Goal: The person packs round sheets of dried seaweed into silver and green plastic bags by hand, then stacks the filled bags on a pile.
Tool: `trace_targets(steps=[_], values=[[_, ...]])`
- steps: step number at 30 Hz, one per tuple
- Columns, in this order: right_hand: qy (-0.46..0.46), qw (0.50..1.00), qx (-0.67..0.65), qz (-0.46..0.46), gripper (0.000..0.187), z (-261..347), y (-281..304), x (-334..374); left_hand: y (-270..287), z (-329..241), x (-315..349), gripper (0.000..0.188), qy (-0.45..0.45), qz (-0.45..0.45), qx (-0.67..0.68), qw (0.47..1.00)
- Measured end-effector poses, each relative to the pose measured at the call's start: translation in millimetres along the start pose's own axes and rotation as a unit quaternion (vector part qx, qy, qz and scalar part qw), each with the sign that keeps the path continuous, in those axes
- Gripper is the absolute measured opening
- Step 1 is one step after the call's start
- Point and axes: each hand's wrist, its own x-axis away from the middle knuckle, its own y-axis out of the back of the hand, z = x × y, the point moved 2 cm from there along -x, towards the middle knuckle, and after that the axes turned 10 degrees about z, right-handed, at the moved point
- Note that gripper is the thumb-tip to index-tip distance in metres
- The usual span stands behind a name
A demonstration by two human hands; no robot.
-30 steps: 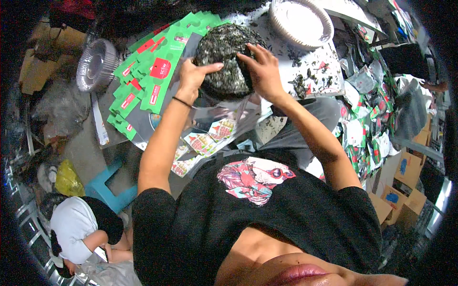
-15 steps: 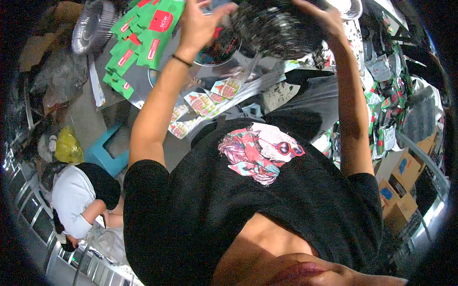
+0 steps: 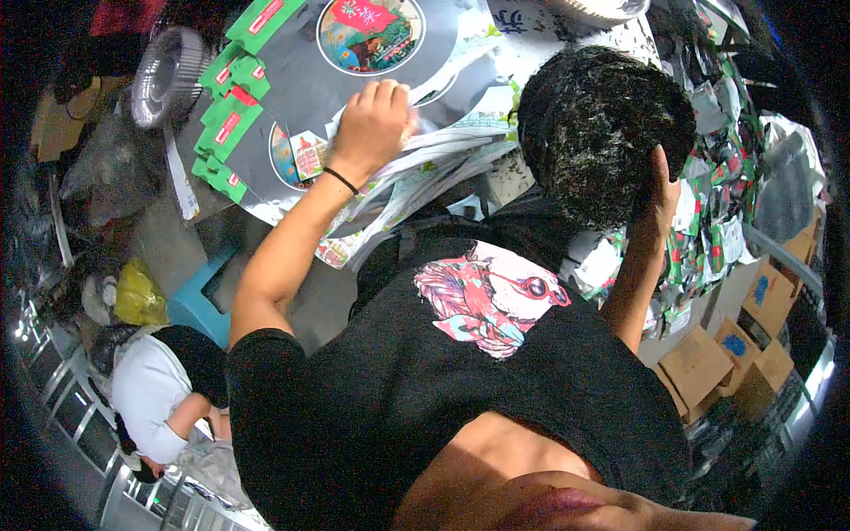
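Note:
A round black cake of what looks like dried seaweed is in my right hand, at the right side of the table. My right thumb lies over its near right edge; the other fingers are hidden beneath it. My left hand is closed over the grey printed plastic bags, near their white and green edges. Its fingertips are turned away and slightly blurred, so what they pinch is not clear. A round picture label on a bag shows beyond my left hand.
Green card packets lie overlapped at the table's left. A clear round plastic tray stands beyond them. Filled packs are heaped at right, above cardboard boxes. A blue stool and a bent-over person are at left.
The seaweed cake has come from the far middle, between both hands, nearer and to the right in my right hand. My left hand has drawn nearer and closed over the bags.

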Motion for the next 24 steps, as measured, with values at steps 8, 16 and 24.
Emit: trace_targets(steps=[8,16,24], values=[[-0.037,0.99,0.087,0.107,0.052,-6,-2,-8,8,16,-10,0.02,0.066,0.007,0.14,0.988],[0.036,0.813,0.217,0.538,0.086,21,-186,-33,-38,49,-13,0.03,0.236,0.064,0.638,0.73],[-0.06,0.868,0.256,0.421,0.071,-45,-206,-80,9,24,-33,0.018,0.166,-0.113,0.533,0.822]])
